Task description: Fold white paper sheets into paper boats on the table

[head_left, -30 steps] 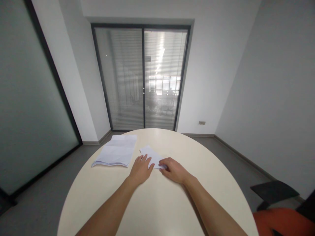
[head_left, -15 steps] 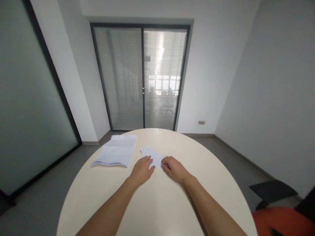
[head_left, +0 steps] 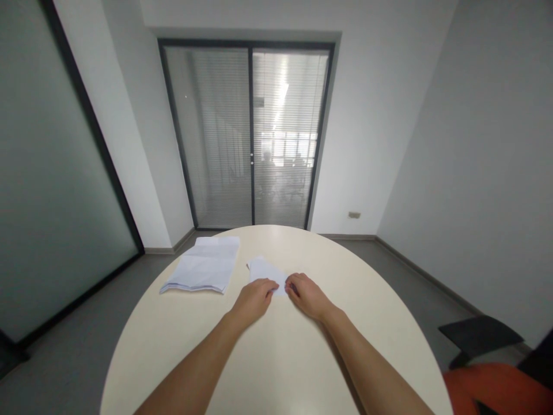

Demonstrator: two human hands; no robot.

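A small folded sheet of white paper (head_left: 264, 270) lies on the round table, with a small raised corner at its far left. My left hand (head_left: 254, 298) is over its near edge, fingers drawn together against the thumb on the paper. At the paper's right corner my right hand (head_left: 306, 295) is closed, its curled fingertips gripping the edge. Both hands cover the near and right borders of the sheet, so the creases there are hidden. To the left of my left hand rests a stack of larger white sheets (head_left: 205, 262) with fold lines across it.
The cream round table (head_left: 268, 363) has its curved far edge close to a glass door with blinds (head_left: 211, 144). An orange chair (head_left: 496, 386) with a black armrest (head_left: 480, 335) stands at the lower right. White walls surround the table.
My left hand's fingers have gone from spread on the paper to pressed together, shifting slightly right along its near edge. My right hand has barely moved.
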